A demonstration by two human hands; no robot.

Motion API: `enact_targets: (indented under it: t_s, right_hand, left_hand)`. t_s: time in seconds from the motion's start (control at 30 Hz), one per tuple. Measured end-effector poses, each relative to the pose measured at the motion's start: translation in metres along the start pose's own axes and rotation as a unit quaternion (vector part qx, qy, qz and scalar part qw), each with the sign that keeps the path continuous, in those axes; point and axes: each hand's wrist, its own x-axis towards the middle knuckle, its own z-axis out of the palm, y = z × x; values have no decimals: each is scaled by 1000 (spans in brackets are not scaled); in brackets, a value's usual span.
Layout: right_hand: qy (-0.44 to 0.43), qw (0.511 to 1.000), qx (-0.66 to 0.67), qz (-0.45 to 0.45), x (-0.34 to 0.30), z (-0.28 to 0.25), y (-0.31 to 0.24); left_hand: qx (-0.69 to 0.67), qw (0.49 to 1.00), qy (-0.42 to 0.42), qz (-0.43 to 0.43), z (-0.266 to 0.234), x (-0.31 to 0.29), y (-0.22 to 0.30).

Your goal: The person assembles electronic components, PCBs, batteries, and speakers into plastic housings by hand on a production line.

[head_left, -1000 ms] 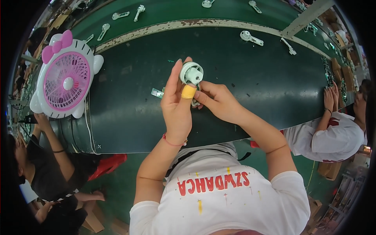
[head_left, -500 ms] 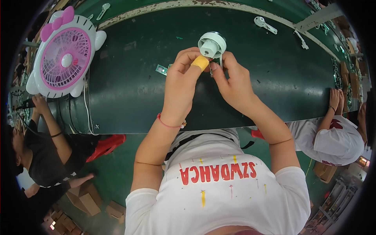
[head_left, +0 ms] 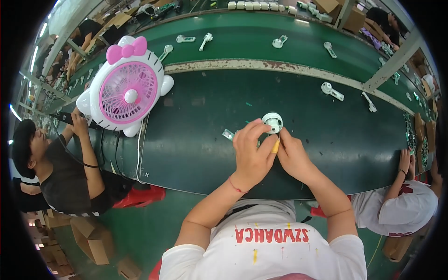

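Note:
A small white round plastic housing (head_left: 272,122) is held just above the dark green bench, its open side facing up. My left hand (head_left: 252,151) is closed on it from the left, fingers bent over its rim and one fingertip at its inside. A yellow finger cover (head_left: 276,146) sits on the left thumb. My right hand (head_left: 295,156) is closed at the housing's lower right edge, thumb and forefinger against it; what lies between its fingertips is mostly hidden. Beside the left fingers lies a small green circuit board (head_left: 227,134), partly covered.
A pink and white cat-shaped fan (head_left: 129,93) stands at the left. White handle-shaped parts (head_left: 332,91) lie on the bench's far right and on the green belt (head_left: 242,39) behind a worn rail (head_left: 261,64). Co-workers sit at left and right. A metal post (head_left: 389,58) rises at far right.
The whole view has tilted up, showing more of the belt. The white housing has been turned in my hands, and my left fingers have moved up onto its rim.

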Motion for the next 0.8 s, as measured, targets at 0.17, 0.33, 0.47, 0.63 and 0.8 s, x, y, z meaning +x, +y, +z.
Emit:
enact_targets:
  t_s: [0.17,0.33,0.47,0.63,0.8]
  right_hand:
    - [-52,978,191,60,3,-7,-7]
    - [-142,964,216,59,7,0,-10]
    - [-226,961,154,37,20,-6,-9]
    - [-219,900,354,125,39,-21,7]
    - [-102,925,318,184,119,-73,57]
  left_hand:
    - [-159,984,23,-77,-4,9,-5]
    - [-557,761,-106,-315,-1,16,-10]
    - [-516,778,-83,-348,-3,18,-10]
    - [-466,804,-99,-356,2,19,-19]
    - [-424,822,-104,-366,6,19,-27]
